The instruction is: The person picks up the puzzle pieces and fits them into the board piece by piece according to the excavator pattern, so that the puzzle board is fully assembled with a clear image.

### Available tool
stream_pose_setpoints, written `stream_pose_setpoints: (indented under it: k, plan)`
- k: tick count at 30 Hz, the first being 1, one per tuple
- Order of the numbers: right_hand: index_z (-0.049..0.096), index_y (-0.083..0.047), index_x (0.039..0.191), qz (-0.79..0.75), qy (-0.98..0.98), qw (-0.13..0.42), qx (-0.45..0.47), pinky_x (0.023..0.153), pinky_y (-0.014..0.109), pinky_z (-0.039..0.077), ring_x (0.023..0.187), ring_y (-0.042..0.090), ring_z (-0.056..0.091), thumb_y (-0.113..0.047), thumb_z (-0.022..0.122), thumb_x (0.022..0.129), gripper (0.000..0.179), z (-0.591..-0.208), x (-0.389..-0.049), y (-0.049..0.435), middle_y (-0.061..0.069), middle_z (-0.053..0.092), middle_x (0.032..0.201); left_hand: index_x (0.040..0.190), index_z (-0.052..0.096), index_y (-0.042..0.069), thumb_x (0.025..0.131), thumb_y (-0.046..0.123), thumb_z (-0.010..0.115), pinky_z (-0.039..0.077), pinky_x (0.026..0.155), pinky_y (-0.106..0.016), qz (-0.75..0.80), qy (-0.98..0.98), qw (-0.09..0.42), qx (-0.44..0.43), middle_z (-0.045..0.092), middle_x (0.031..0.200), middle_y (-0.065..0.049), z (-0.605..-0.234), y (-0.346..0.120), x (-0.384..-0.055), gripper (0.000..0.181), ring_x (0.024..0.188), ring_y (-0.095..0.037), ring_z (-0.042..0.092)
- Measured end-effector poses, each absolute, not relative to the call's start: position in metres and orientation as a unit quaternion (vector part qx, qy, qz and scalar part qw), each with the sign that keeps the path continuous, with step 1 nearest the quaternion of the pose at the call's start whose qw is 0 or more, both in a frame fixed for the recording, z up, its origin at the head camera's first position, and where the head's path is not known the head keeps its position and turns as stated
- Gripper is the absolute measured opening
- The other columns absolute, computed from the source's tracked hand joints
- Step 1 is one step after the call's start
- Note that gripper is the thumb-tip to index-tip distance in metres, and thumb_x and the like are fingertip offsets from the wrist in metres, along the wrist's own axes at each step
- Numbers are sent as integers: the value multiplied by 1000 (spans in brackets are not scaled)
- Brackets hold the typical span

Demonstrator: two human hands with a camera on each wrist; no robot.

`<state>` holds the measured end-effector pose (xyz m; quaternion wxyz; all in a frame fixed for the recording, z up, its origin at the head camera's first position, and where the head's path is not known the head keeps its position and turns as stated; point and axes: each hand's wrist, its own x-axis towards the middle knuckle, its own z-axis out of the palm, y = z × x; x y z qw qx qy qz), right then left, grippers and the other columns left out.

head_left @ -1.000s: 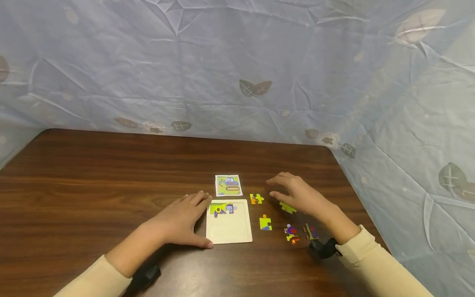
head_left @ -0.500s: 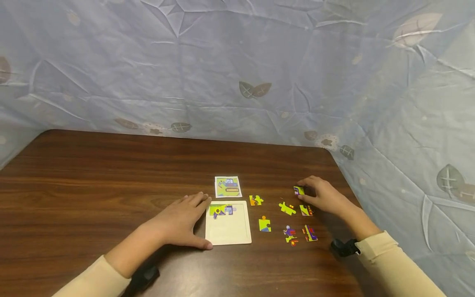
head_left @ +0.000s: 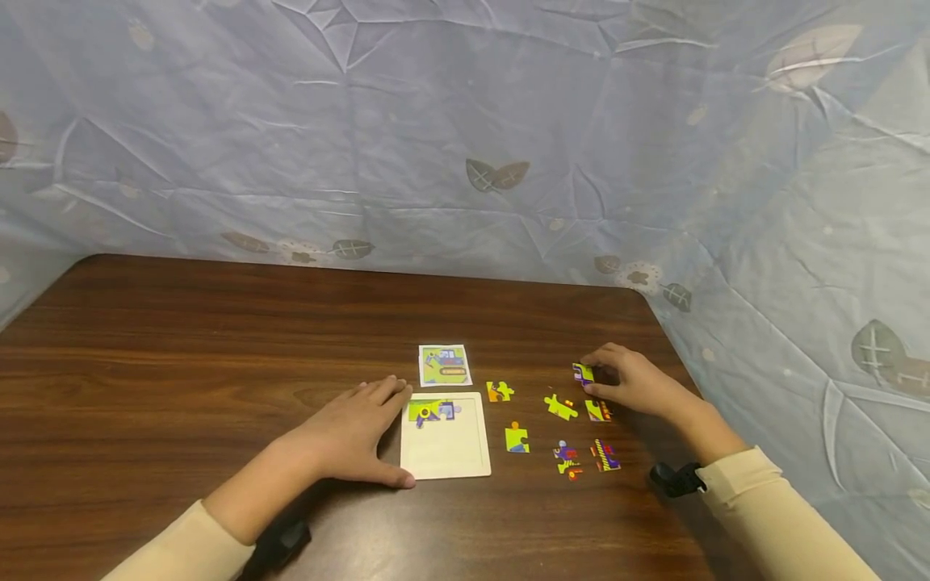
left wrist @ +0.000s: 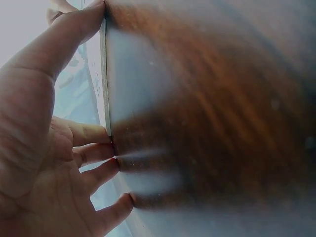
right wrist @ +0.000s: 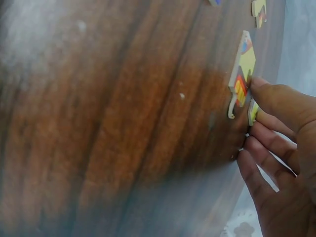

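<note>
Spreads the left hand [head_left: 362,432] wide at the left edge of a thin, cream, square tray [head_left: 445,458], with the thumb at the near left corner and the fingertips by the far left corner. Pinches a small green and purple puzzle piece [head_left: 582,374] between the thumb and fingers of the right hand [head_left: 626,382], near the right edge of the brown wooden table [head_left: 218,339]. Cannot tell if lifted a little or flat down. In the tray's far left corner, joined green and purple pieces [head_left: 432,411] with a yellow ring. Just past the tray's far edge, a square white card with a digger picture [head_left: 445,365]. By the tray's far right corner, a green and orange puzzle piece [head_left: 499,392]; beside its right edge, a green puzzle piece with an orange knob [head_left: 516,439]. Closer to the table's right edge, a lime green puzzle piece [head_left: 561,407], a green puzzle piece with a dark stripe [head_left: 598,411] and two purple and red striped puzzle pieces [head_left: 605,455].
</note>
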<state>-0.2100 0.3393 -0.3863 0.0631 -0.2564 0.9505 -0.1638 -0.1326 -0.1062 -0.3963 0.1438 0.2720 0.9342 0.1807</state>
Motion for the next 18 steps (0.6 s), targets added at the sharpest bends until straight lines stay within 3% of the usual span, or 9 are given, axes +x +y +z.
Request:
stream_pose_setpoints:
  k: [18]
  plan:
    - [72,-1,116,-162,954,20,-252,82,45,59,95,25,66,-17,79,93,29,-395,-211,338,10,69,108,162,34,0,76,73,80,26,129,-64,179,934,143,276,31,170,-24,-397,-107,-132,122,157,-47,32]
